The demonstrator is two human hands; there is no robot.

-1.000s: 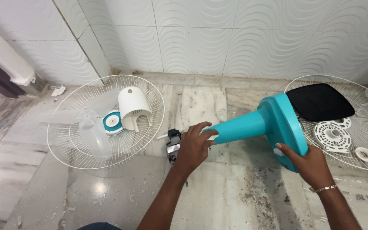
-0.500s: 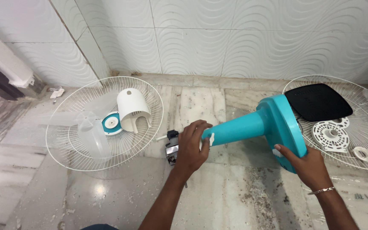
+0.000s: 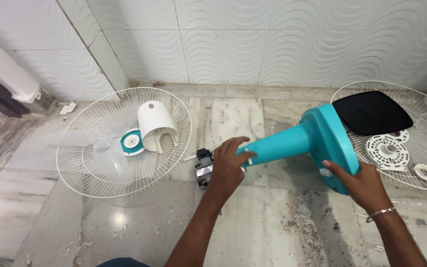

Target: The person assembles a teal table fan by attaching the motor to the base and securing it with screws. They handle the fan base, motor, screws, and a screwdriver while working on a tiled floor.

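Currently the left hand (image 3: 226, 170) is closed around the narrow end of the teal fan stand (image 3: 302, 143), at the joint where the bare motor (image 3: 203, 167) sits. The right hand (image 3: 359, 185) grips the rim of the stand's wide round base, tilting the whole piece on its side just above the floor (image 3: 273, 232). Judgement: the fan is already far stripped down. One wire guard (image 3: 124, 141) lies to the left, carrying the clear blade (image 3: 107, 153), the white motor cover (image 3: 156, 126) and a teal-and-white cap (image 3: 131, 142). A second wire guard (image 3: 423, 133) lies to the right with a black plate (image 3: 371, 112), a white plate (image 3: 386, 151) and a small ring (image 3: 425, 172). Motor and stand seem the only parts not yet separated.
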